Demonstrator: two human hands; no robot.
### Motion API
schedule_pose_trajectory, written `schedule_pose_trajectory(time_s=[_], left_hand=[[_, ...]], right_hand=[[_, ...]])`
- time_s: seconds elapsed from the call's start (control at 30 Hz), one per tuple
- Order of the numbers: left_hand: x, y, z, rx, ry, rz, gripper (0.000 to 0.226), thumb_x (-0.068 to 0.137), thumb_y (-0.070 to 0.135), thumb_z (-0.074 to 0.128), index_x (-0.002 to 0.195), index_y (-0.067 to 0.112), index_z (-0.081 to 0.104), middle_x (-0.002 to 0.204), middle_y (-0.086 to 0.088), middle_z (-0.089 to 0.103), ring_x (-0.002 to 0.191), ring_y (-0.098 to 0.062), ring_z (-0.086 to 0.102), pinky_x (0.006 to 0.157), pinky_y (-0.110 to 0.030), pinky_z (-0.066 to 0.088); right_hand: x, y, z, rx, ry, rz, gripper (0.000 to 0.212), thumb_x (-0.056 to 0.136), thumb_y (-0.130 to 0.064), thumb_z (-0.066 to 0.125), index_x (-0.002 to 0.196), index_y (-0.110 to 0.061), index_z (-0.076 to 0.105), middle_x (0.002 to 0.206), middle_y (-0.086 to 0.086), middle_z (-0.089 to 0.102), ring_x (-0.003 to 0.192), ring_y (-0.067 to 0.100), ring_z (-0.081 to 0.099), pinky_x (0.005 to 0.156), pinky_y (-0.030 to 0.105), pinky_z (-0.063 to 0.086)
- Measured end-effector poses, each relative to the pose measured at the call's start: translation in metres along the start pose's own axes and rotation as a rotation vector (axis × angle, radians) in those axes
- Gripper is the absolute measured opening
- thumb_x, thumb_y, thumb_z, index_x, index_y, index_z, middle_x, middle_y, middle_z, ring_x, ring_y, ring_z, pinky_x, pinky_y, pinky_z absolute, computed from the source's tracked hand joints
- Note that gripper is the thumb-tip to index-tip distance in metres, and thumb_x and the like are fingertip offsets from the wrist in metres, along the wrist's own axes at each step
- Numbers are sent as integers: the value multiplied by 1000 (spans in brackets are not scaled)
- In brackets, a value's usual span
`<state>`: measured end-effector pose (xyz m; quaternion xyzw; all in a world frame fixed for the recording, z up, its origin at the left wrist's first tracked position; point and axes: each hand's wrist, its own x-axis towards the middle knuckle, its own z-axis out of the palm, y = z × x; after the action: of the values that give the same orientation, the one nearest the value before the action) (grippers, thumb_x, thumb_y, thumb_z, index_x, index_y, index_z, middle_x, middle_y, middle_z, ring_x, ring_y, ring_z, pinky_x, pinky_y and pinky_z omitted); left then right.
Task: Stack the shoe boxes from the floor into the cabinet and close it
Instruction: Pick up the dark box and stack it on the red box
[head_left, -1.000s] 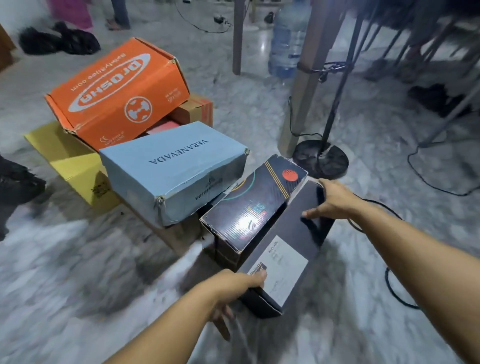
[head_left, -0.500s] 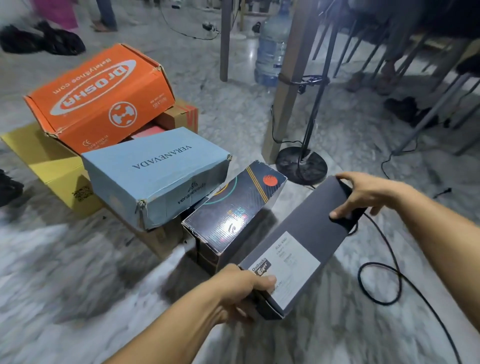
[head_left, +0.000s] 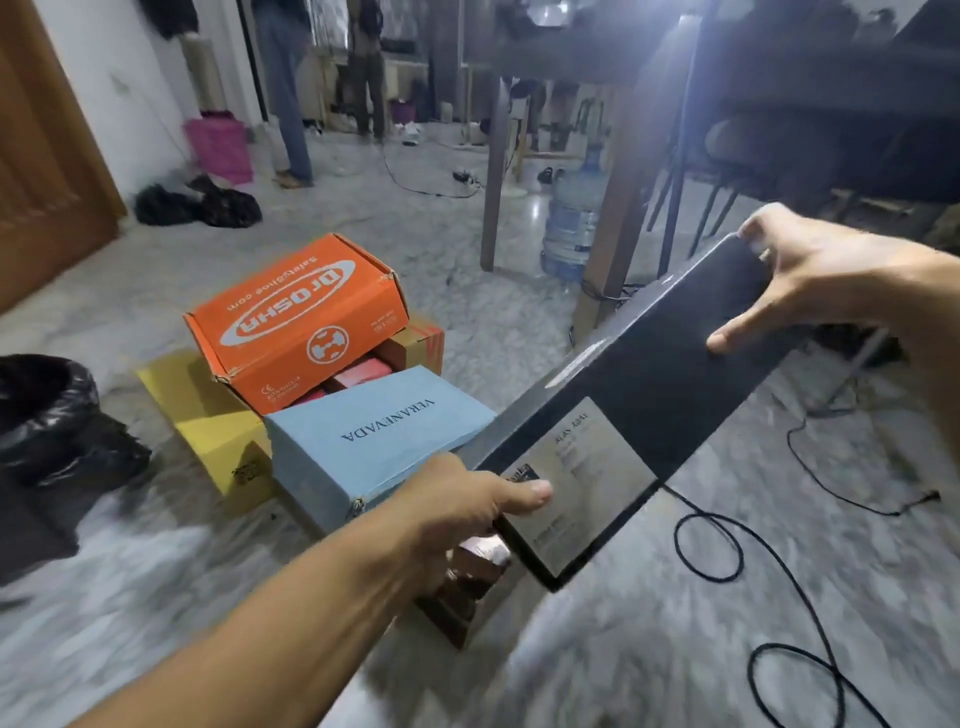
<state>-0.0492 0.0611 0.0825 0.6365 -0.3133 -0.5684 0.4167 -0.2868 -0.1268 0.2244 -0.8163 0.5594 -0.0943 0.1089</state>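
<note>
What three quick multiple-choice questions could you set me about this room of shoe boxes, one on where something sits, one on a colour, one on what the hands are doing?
1. Where is the orange box?
A. on top of the pile of boxes
B. inside a cabinet
C. in the person's hands

2. What colour is the box marked VERANEVADA?
A. red
B. light blue
C. green

3. What state is the black box in?
A. lying flat on the floor
B. held up by both hands
C. open with its lid off

Answers:
1. A, it rests tilted on other boxes, above the yellow box.
2. B, its top and sides are pale blue.
3. B, the left hand grips its near end and the right hand its far end, clear of the floor.
</note>
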Motion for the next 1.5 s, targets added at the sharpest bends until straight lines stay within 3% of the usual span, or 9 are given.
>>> schedule_pose_trajectory(time_s=[0.2,0.43,0.53,0.63,0.87,1.0,1.17,1.3,1.5], left_hand=[[-53,27,-92,71,363,222,73,53,25,93,117,19,58,108,-4,72,92,-32,71,76,-49,58],[-140,6,-194,56,549,159,96,49,2,91,135,14,51,103,-10,73,87,-29,73,71,-48,60],[-173,-15,-226,47,683,110,100,51,2,91,140,16,47,103,-7,73,87,-26,72,63,-37,61],[-207,-39,-251,35,804,33,100,48,-2,91,136,18,50,103,-8,72,93,-30,69,76,-49,59],[-277,-90,-301,65,945,-213,113,34,11,98,137,19,50,109,-5,70,101,-25,65,82,-41,57],[-302,-116,-338,78,1042,-308,135,24,34,99,143,13,39,136,-6,54,126,-24,49,106,-37,42],[-316,-167,-395,-47,1284,-296,122,46,7,95,149,15,30,150,-8,38,135,-26,39,109,-36,38],[-315,-204,-444,-103,1465,-248,116,55,-5,89,151,15,27,151,-10,38,133,-24,44,93,-21,39],[-313,-254,-536,-110,1678,-252,125,45,1,94,150,14,27,150,-9,40,135,-24,42,113,-33,34]], right_hand=[[16,-85,-2,-3,26,-286,117,16,-84,73,123,-45,47,110,-10,62,95,20,65,83,42,56],[-5,-211,35,172,-4,-515,62,41,-35,90,97,-39,63,82,-2,66,60,22,69,58,41,60],[-10,-260,62,211,-75,-594,53,48,-17,93,90,-31,63,80,5,64,51,28,68,49,43,59],[-20,-304,90,191,-147,-681,54,49,-19,93,92,-28,62,83,8,63,47,29,67,50,44,59],[-59,-395,148,143,-273,-899,56,53,-21,92,98,-22,60,76,2,60,51,25,65,51,39,58],[-79,-458,188,124,-312,-988,61,54,-27,92,106,-20,61,82,5,63,66,25,60,63,37,56],[-88,-533,253,245,-357,-1069,57,61,-23,87,112,-22,63,95,3,62,83,22,56,70,27,44],[-88,-602,314,353,-415,-1100,53,70,-14,82,118,-24,61,108,7,66,97,26,62,81,28,49],[-89,-712,399,430,-448,-1121,63,75,-7,72,131,-31,56,117,14,62,106,33,60,89,38,53]])
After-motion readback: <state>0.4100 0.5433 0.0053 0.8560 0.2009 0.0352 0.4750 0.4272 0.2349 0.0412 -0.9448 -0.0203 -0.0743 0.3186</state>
